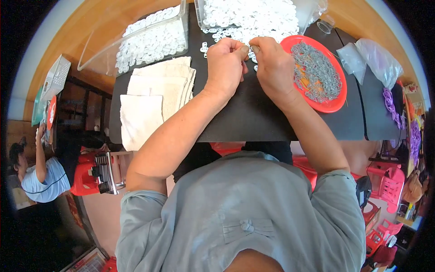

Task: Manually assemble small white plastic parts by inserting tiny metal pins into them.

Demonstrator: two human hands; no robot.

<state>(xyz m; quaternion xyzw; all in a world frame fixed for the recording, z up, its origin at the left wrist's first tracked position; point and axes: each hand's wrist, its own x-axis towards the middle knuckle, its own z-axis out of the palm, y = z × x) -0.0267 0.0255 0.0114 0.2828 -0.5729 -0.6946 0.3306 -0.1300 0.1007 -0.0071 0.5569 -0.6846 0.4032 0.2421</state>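
My left hand (225,63) and my right hand (272,63) meet over a black table (253,118), fingertips pinched together on a small white plastic piece (250,49); the piece is mostly hidden by my fingers. Just beyond them lies a heap of small white plastic rings (253,20). A red round plate (333,104) full of thin grey metal pieces (317,70) sits right beside my right hand.
A clear tray (149,38) of white rings stands at the back left, with folded white cloths (156,95) in front of it. Clear plastic bags (374,59) lie at the right. Another person (41,172) sits far left; red plastic stools (385,186) stand lower right.
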